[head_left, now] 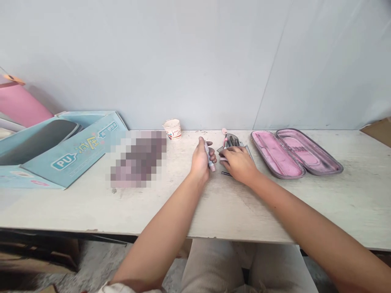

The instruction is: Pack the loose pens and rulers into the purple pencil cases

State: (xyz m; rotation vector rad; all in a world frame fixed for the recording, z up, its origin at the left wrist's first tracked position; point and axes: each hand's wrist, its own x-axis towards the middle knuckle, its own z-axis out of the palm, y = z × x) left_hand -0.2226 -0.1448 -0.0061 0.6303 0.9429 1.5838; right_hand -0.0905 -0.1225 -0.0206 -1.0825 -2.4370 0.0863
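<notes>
Closest to my camera were the person's knees [214, 268] in ribbed beige trousers; beyond them, on a scuffed white table [275, 211], the left hand [200, 160] was closed around a pink-and-grey marker pen [209, 158]; the right hand [240, 165] lay spread over a small heap of pens [231, 141] and a clear plastic ruler [245, 146], and I could not tell whether it gripped anything; an open pink zip pencil case [276, 154] sat just beside them.

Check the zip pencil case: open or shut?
Open: the zip pencil case lies spread flat, both pink-lined halves facing up, hinged along one side.
</notes>
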